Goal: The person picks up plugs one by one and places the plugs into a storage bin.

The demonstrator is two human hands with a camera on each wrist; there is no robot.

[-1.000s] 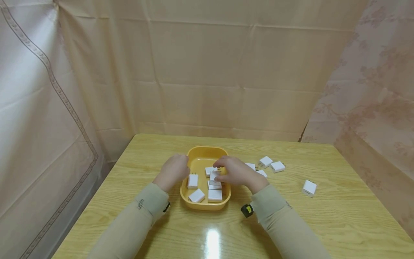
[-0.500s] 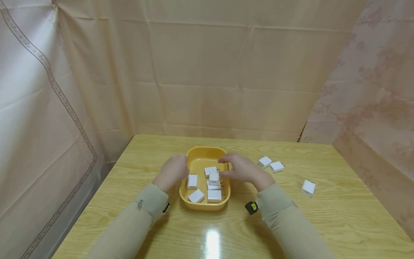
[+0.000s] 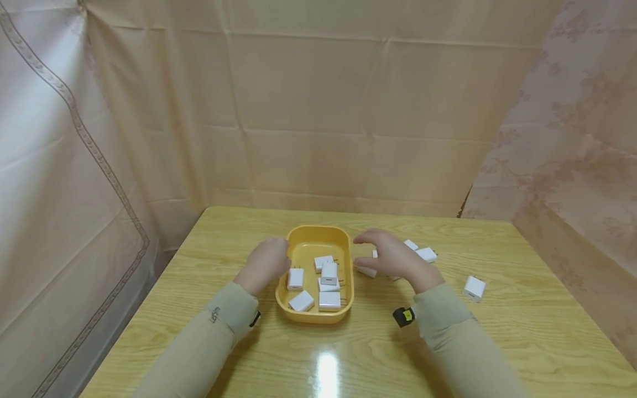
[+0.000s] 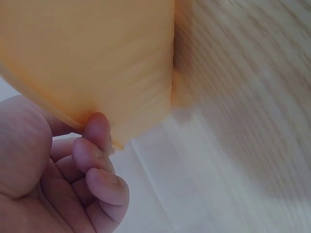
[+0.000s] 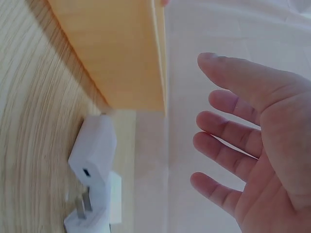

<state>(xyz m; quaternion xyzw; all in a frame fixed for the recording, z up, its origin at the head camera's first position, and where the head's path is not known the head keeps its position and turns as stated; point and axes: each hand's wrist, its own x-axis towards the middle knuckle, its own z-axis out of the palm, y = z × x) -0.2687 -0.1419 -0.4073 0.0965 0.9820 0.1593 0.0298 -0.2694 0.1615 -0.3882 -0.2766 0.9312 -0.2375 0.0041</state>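
Note:
A yellow plastic bin [image 3: 314, 318] stands on the table with several white plug-in chargers inside; one charger [image 3: 329, 273] lies on top of another. My left hand [image 3: 264, 264] pinches the bin's left rim, thumb and fingers on either side of its wall [image 4: 112, 58] in the left wrist view. Just right of the bin hovers my right hand [image 3: 393, 257], fingers spread and relaxed, holding nothing. Beneath it lie chargers partly hidden by the hand, one of them [image 3: 367, 272] near the bin. In the right wrist view a charger [image 5: 95, 145] lies beside the bin's outer wall.
Farther right on the wooden table [image 3: 522, 331] are more chargers: one pair [image 3: 426, 255] near the back and a single charger [image 3: 474, 287] closer to the right edge. Cloth curtains [image 3: 323, 110] hang behind the table and at both sides.
My right hand has let go of a charger, which now rests on the others in the bin. It has moved right, out over the table. The left hand stays on the rim.

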